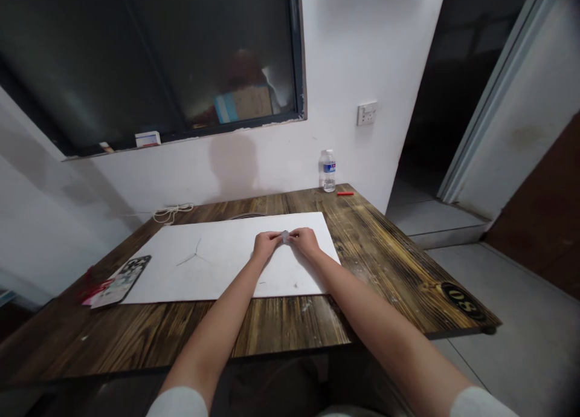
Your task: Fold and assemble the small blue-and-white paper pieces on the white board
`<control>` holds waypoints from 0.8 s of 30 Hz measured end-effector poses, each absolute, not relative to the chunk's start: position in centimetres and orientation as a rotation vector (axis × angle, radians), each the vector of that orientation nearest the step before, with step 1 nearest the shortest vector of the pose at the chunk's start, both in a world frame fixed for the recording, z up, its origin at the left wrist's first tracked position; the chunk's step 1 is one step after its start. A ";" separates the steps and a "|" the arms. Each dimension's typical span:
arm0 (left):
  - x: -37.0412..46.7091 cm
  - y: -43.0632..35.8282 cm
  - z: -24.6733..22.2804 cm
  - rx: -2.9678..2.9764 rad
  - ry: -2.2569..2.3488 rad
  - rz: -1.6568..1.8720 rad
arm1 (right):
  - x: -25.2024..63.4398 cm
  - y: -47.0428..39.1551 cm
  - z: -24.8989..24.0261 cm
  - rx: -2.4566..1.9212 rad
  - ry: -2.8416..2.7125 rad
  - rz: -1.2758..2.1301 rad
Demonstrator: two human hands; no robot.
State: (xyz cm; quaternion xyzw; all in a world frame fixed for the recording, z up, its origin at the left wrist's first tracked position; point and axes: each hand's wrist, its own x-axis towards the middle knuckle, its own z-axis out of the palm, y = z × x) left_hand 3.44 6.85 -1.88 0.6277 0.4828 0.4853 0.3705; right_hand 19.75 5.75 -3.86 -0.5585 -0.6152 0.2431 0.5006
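Both my hands reach out over a large white board (222,266) that lies flat on the wooden table. Between the fingertips is a small greyish piece (285,237), too small to name. My left hand (266,245) pinches its left side, and my right hand (304,240) pinches its right side. Thumbs and fingers are pressed together on each hand, partly covering the piece. Left of the hands, three thin dark lines (195,255) meet at one point on the board; I cannot tell whether they are drawn or lying there.
A patterned black-and-white flat item (129,279) with red and pink pieces (94,291) lies at the board's left end. White cable (172,211) coils behind. A water bottle (329,171) and red pen (345,193) are at the back right of the table (376,266).
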 end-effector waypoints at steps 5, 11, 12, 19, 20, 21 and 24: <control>3.6 6.4 -1.4 1.613 1.171 1.236 | 19.8 6.0 -4.0 -1.287 -1.440 0.653; 3.8 6.4 -2.0 1.573 1.141 1.155 | 19.7 5.9 -4.0 -1.247 -1.466 0.741; 3.8 6.4 -2.1 1.562 1.136 1.150 | 19.8 5.8 -4.0 -1.249 -1.496 0.729; 3.4 7.1 -2.3 1.578 1.145 1.178 | 20.0 5.7 -3.9 -1.257 -1.697 0.640; 3.4 7.2 -2.4 1.587 1.141 1.174 | 20.0 5.7 -3.9 -1.260 -1.714 0.621; 3.4 7.2 -2.4 1.591 1.134 1.170 | 20.0 5.7 -3.9 -1.264 -1.724 0.606; 3.4 7.2 -2.3 1.619 1.107 1.164 | 20.0 5.5 -3.7 -1.254 -1.722 0.583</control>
